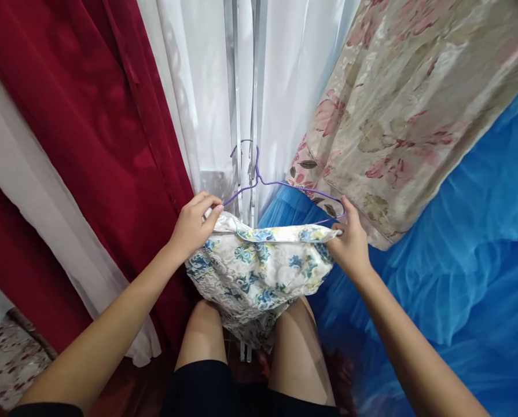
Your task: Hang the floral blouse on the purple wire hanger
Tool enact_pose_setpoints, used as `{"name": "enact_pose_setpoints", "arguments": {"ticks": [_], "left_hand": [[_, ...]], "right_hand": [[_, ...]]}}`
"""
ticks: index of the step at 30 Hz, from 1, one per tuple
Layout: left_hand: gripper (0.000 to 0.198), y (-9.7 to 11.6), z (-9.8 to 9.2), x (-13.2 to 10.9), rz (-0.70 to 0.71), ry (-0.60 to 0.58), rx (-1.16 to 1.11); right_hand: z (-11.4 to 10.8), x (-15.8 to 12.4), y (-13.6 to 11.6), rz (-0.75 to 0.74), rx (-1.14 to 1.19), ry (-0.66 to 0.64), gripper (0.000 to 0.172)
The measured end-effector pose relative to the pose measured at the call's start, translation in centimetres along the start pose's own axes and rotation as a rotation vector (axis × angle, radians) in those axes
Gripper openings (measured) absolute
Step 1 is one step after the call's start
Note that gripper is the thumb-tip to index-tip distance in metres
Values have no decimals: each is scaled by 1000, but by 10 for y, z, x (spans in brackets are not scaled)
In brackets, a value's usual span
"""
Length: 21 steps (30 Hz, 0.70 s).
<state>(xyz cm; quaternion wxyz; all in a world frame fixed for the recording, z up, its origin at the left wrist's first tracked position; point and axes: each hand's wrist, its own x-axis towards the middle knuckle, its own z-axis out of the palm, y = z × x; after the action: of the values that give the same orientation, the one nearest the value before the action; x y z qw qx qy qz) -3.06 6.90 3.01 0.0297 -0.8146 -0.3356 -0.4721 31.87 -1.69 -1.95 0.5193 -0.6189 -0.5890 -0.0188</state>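
Observation:
A white skirt [263,272] with blue and yellow flowers hangs in front of my knees, its waistband stretched sideways. My left hand [195,226] pinches the left end of the waistband together with the left arm of a purple wire hanger [280,183]. At the other side, my right hand [352,240] grips the waistband's right corner, with its thumb against the hanger's right bend. The hanger's right end stands just above the waistband, and its hook points up in front of metal poles. Whether the hanger's left end is inside the waistband is hidden by my fingers.
Upright metal poles [245,75] stand ahead, before white drapes [198,75]. Dark red fabric [80,116] hangs at the left. To the right are a beige floral garment [397,127] and blue tulle [432,272]. My bare knees are below the skirt.

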Motion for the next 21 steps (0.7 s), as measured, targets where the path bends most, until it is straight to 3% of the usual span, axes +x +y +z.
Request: {"name": "enact_pose_setpoints", "arguments": {"ticks": [4,7,9,11,15,16,19,21], "left_hand": [[24,4,5,2,-42,-12,49],[25,4,6,2,-49,-18,52],[24,4,5,2,-48,-10,50],[23,5,3,2,-50,4,64],[24,1,-9,3,-92,53,138],[25,-4,-13,2,-104,73,135],[32,-26,-21,-5,-183,114,44],[37,-44,-20,-15,-296,71,-54]], "right_hand": [[-8,22,11,7,-110,-119,60],[-8,27,11,14,-99,-30,81],[-7,30,11,-10,-112,-64,86],[-7,36,11,-41,-124,-139,71],[-15,45,7,-15,-36,-241,24],[-18,44,5,14,48,-313,23],[-18,35,-1,174,395,-533,42],[-9,27,-4,247,549,-372,48]]}}
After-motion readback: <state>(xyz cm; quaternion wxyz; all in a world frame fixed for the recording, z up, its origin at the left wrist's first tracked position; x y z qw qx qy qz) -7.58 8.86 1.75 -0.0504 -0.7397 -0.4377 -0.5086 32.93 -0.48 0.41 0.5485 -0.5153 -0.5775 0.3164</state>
